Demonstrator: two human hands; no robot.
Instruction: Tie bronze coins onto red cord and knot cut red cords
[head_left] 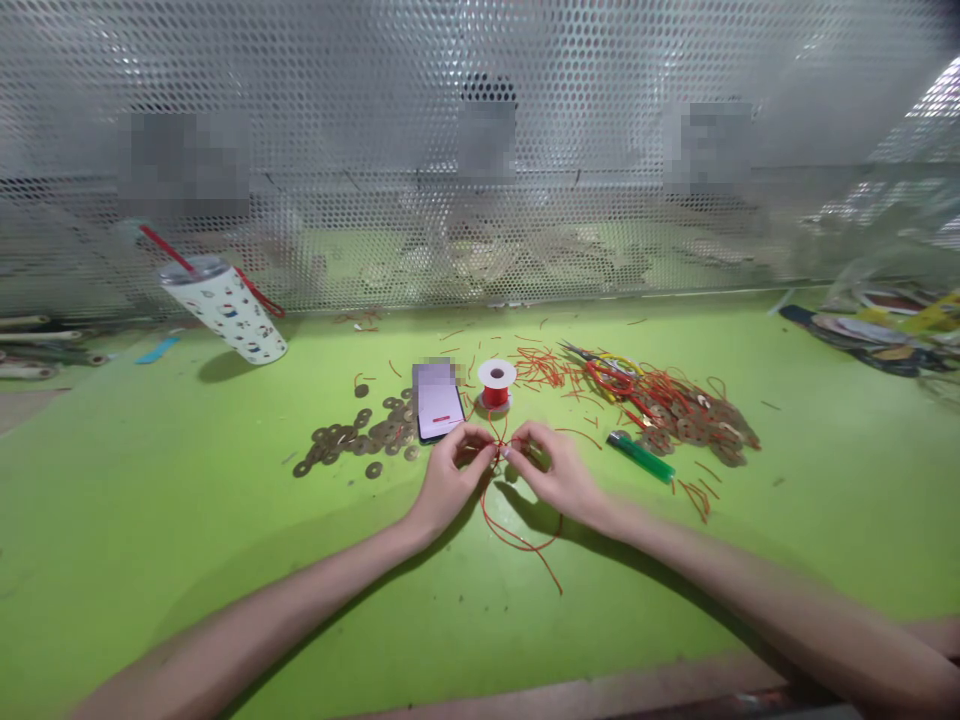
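Note:
A thin red cord (517,541) hangs in a loop below my fingertips, its loose end lying on the green table. My left hand (459,470) pinches the cord between thumb and forefinger. Close beside it, my right hand (551,470) pinches the same cord, fingertips almost meeting. Any knot between them is too small to make out. Just beyond stands a white spool (496,376) wound with red cord. A phone (439,405) with a lit screen lies past my left hand. Right of my right hand rests a green lighter (641,458).
Round holed coins (352,437) lie scattered at left. More coins with red cords (694,420) are heaped at right, near scissors (611,376) and cord scraps (544,367). A patterned tumbler (229,310) with a straw stands back left. A perforated metal screen (375,230) closes the table's far side.

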